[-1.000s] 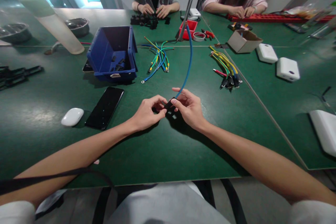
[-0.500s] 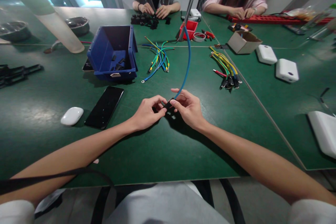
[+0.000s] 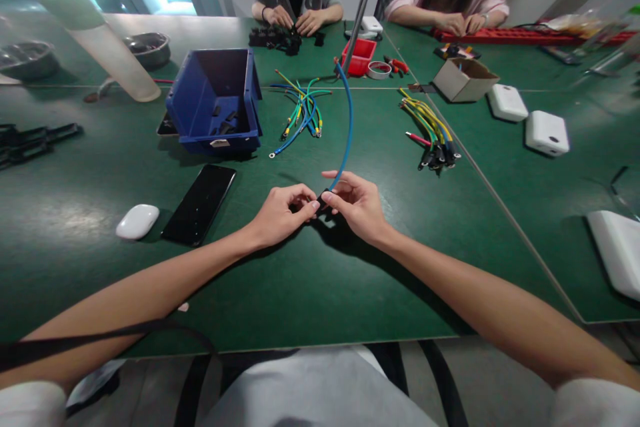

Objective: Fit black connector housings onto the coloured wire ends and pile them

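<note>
Presently, left hand (image 3: 280,213) and right hand (image 3: 357,203) both pinch a small black connector (image 3: 320,203) just above the green table (image 3: 300,280); blue wire (image 3: 347,127) arcs upward from it. Advisable: steady the connector, keep the wire end aligned

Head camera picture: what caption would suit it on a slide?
Both hands, left hand and right hand, pinch a small black part on a blue wire over the green table.
</note>
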`<state>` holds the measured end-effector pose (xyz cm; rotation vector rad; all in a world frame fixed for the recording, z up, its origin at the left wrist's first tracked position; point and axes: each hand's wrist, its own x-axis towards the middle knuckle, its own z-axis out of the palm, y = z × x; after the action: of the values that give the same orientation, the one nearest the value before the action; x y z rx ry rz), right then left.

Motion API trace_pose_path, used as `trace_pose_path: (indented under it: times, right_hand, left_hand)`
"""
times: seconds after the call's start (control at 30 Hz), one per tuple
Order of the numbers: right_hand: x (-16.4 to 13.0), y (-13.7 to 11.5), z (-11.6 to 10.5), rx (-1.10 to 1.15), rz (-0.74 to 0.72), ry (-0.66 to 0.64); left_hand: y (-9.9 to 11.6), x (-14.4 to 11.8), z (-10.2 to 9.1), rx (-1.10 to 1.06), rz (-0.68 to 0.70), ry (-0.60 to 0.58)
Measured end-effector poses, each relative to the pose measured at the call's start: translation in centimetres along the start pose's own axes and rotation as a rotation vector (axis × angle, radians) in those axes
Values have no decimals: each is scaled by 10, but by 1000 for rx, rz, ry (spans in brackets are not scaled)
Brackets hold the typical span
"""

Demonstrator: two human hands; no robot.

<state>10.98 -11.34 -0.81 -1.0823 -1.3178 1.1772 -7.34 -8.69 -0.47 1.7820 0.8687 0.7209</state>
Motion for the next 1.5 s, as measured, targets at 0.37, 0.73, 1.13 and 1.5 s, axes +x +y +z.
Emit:
trace_pose_path:
  times: [0.37,0.73,1.13,1.5]
  right_hand:
    - [-6,-2,4,-71,-45,-52]
    - [-17,-3,13,-161,11,-27]
    - [-17,-1,13,-129,-2,-17]
    - [0,0,1,-142,-45,68]
  left_hand:
    - [8,-5,2,153,112,92]
    - [-1,-15,10,706,405,267]
    - [1,-13,10,715,377,193]
    - [8,-2,1,121,24,59]
